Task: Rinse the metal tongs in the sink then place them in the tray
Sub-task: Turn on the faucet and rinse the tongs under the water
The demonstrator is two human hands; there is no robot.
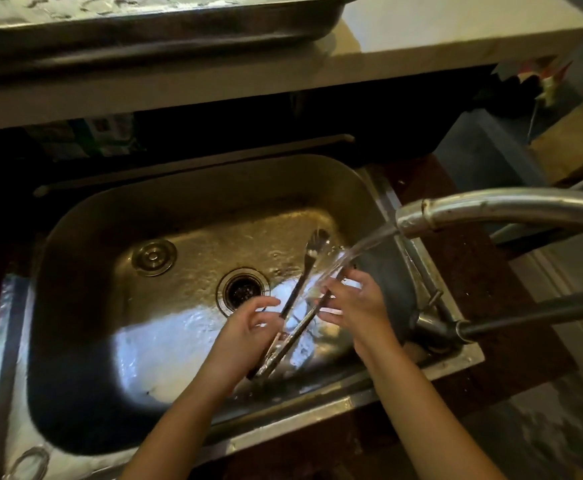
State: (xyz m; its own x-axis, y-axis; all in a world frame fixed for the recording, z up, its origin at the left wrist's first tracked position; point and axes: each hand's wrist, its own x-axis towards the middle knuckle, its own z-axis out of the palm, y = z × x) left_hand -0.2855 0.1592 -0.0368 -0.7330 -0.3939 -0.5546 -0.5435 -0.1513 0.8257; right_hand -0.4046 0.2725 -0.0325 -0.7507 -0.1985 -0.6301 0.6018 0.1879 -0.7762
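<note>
Wet steel sink, dim kitchen.

The tongs are long, shiny metal, their two arms spread in a narrow V, hinge end low and near, scalloped tips pointing up and away. They hang tilted over the wet steel sink, right of the drain. The tray, a steel pan, sits on the counter beyond.

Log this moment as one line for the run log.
stage: rinsing | left hand: holds metal tongs near hinge | right hand: on one arm under faucet stream | tongs: over sink | tray: not reached
</note>
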